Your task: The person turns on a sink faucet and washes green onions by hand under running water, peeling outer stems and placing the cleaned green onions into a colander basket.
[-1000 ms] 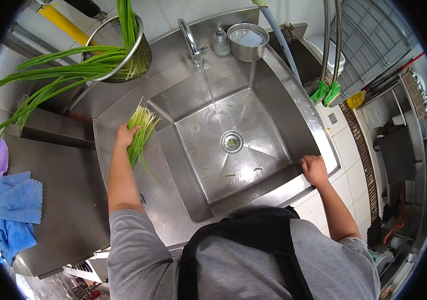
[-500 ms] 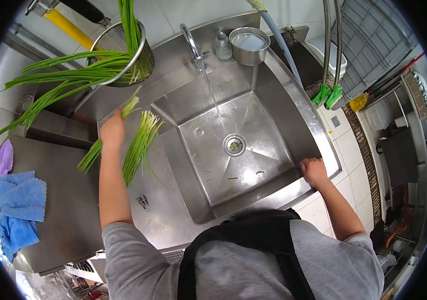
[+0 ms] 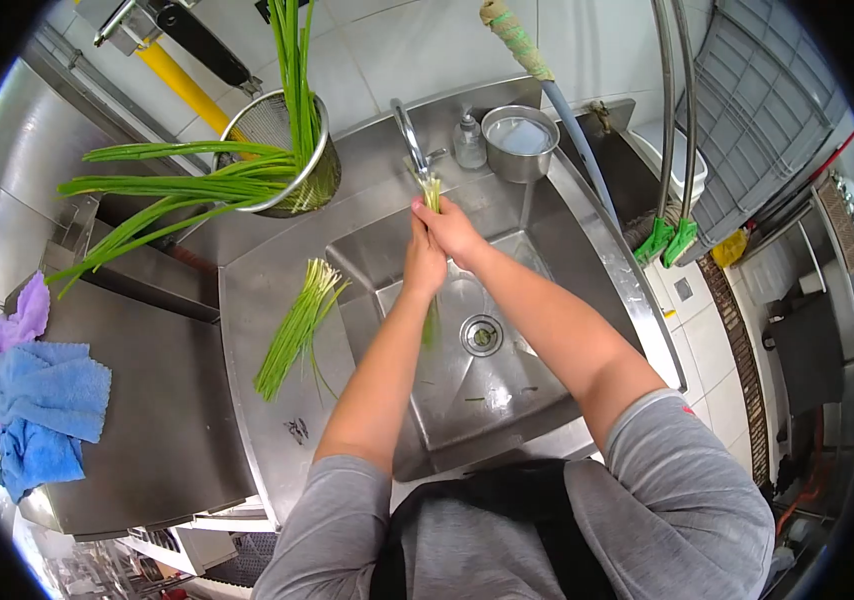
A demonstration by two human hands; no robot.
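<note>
Both my hands are together over the sink (image 3: 587, 340), under the faucet (image 3: 406, 130). My left hand (image 3: 425, 265) is closed around a bunch of chives (image 3: 432, 190), and my right hand (image 3: 455, 232) is closed on the same bunch just above it. The pale root ends point up at the spout, while the green ends hang blurred below my hands. Most of the bunch's middle is hidden by my fingers. On the steel drainboard to the left lies a second bunch of chives (image 3: 292, 335), pale ends toward the faucet.
A mesh strainer basket (image 3: 322, 180) with long scallions (image 3: 187, 187) stands at the back left. Behind the sink are a soap bottle (image 3: 468, 142) and a metal pot (image 3: 520, 160). Blue cloths (image 3: 47, 395) lie far left. A grey hose (image 3: 587, 155) hangs at the right.
My left hand has carried its bunch of chives from the drainboard to under the faucet. My right hand has left the sink's front right rim and joined it on the bunch.
</note>
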